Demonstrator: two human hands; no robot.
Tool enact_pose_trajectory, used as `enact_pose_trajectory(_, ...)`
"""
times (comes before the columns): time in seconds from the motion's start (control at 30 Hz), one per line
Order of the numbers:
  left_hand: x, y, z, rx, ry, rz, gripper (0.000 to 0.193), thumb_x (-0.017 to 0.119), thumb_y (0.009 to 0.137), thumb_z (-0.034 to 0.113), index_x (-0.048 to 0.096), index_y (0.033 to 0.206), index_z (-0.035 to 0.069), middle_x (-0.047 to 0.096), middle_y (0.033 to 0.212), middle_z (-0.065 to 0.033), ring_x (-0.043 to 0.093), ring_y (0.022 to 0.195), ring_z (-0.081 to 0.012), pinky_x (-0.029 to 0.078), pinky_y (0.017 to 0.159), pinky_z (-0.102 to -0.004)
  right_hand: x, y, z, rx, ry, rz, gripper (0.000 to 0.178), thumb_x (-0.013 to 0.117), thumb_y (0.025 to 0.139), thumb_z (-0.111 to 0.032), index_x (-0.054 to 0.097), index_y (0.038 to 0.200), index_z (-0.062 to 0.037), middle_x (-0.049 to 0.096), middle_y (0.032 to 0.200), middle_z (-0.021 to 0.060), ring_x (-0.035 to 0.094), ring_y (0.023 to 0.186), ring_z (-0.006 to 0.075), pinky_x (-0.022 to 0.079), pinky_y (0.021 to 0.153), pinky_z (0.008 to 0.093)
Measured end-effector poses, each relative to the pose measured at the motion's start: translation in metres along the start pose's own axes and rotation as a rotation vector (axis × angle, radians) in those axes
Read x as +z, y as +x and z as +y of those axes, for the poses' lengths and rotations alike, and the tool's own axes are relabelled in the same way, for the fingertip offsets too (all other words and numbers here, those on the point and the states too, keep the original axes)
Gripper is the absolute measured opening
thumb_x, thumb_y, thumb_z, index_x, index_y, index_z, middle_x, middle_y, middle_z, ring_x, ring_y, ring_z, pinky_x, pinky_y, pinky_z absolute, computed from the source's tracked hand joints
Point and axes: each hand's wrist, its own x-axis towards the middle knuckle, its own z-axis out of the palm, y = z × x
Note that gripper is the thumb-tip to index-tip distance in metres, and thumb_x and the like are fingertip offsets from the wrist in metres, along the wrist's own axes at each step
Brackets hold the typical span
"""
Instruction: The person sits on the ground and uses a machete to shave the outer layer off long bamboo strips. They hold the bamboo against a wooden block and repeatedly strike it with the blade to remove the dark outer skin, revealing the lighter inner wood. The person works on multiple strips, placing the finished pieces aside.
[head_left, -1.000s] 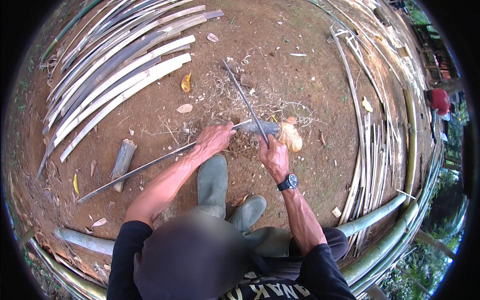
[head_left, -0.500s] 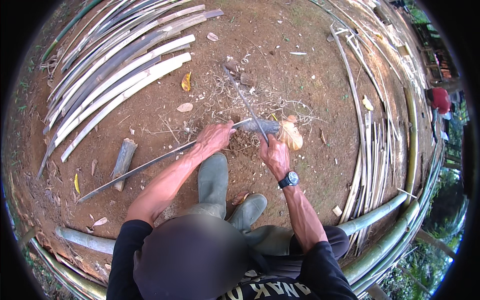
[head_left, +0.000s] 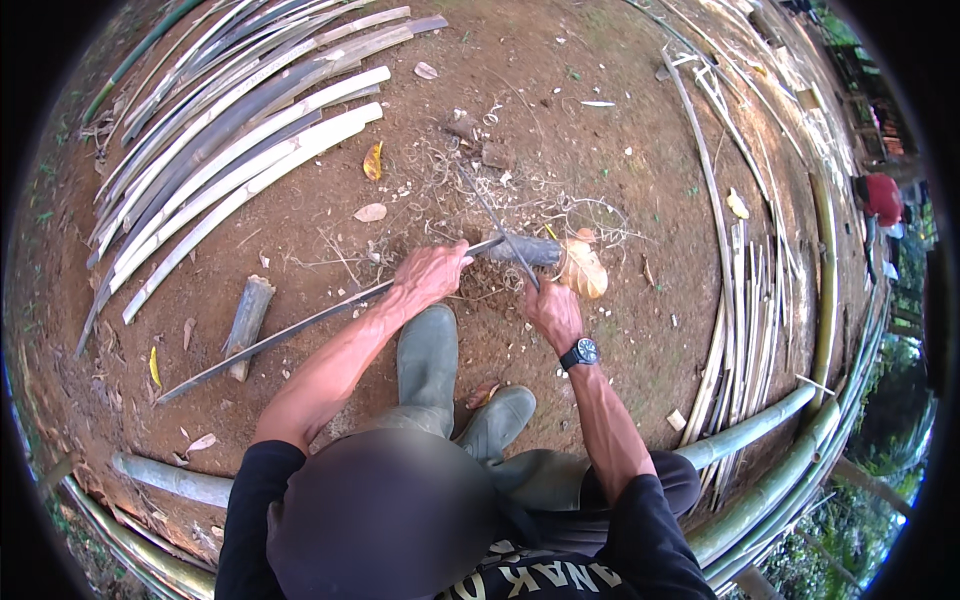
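A long, narrow bamboo strip [head_left: 270, 342] slants from the lower left up to the centre, and my left hand [head_left: 432, 275] is closed around it near its far end. My right hand [head_left: 555, 312], with a dark watch on the wrist, grips a long-bladed knife [head_left: 490, 212], its handle hidden in the fist. The blade points away and to the left, crossing the tip of the strip. Beneath this crossing lies a short grey log [head_left: 525, 250] on the soil. Pale curly shavings [head_left: 580, 210] are scattered around it.
Split bamboo slats [head_left: 240, 150] lie in rows at far left. A short cut piece [head_left: 250, 325] lies under the strip. Thin strips [head_left: 745, 330] and green bamboo poles [head_left: 760, 425] are at right. My rubber boots [head_left: 427, 360] stand close to the log. A person in red [head_left: 880, 200] is beyond.
The knife has been drawn slightly back toward me, its tip lower and nearer the log. My right hand has shifted a little to the right and nearer. The left hand stays almost still.
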Motion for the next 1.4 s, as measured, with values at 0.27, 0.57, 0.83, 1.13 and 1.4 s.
enact_pose_trajectory(0.27,-0.005,-0.005,-0.001,-0.023,0.022,-0.022,0.025,0.045,0.097,0.03,0.05,0.094,0.006,0.051,0.054,-0.0117,0.051,0.043,-0.0267,0.039,0.041,-0.0415,-0.024,0.006,-0.051,-0.072,0.165,0.139,0.025,0.056,0.089,-0.02,0.059,0.079,0.0022,0.058,0.062,0.0245,0.059,0.056,0.0413,0.046,0.053,0.0462)
enact_pose_trajectory(0.57,0.003,-0.009,-0.003,-0.002,0.011,0.01,0.025,0.046,0.096,0.029,0.052,0.094,0.005,0.054,0.055,-0.0132,0.055,0.046,-0.0283,0.042,0.043,-0.0424,-0.002,0.001,-0.01,0.038,0.061,0.04,0.032,0.053,0.091,-0.025,0.061,0.077,0.0033,0.057,0.062,0.0287,0.06,0.061,0.0434,0.047,0.055,0.0488)
enact_pose_trajectory(0.83,-0.007,-0.003,0.001,-0.011,-0.007,-0.014,0.025,0.047,0.096,0.029,0.052,0.095,0.004,0.058,0.061,-0.0167,0.058,0.052,-0.0341,0.043,0.046,-0.0457,0.0,-0.002,-0.003,0.046,0.074,0.024,0.029,0.053,0.09,-0.024,0.06,0.08,0.0028,0.056,0.058,0.0263,0.059,0.056,0.0424,0.047,0.052,0.0474)
enact_pose_trajectory(1.13,-0.004,-0.006,-0.005,0.012,-0.004,0.03,0.028,0.047,0.096,0.029,0.051,0.096,0.002,0.057,0.06,-0.0178,0.056,0.05,-0.0356,0.042,0.046,-0.046,-0.021,0.003,-0.049,0.035,0.226,0.125,0.032,0.052,0.091,-0.025,0.061,0.079,0.0036,0.057,0.061,0.0258,0.06,0.057,0.0406,0.047,0.054,0.0474)
enact_pose_trajectory(1.4,-0.008,-0.003,0.004,-0.031,-0.023,-0.035,0.028,0.046,0.096,0.03,0.05,0.093,0.003,0.054,0.056,-0.0163,0.055,0.049,-0.0327,0.042,0.046,-0.0445,0.014,-0.013,0.011,0.037,0.085,0.033,0.037,0.052,0.091,-0.027,0.061,0.073,0.0049,0.057,0.062,0.0285,0.059,0.058,0.0432,0.048,0.056,0.0476)
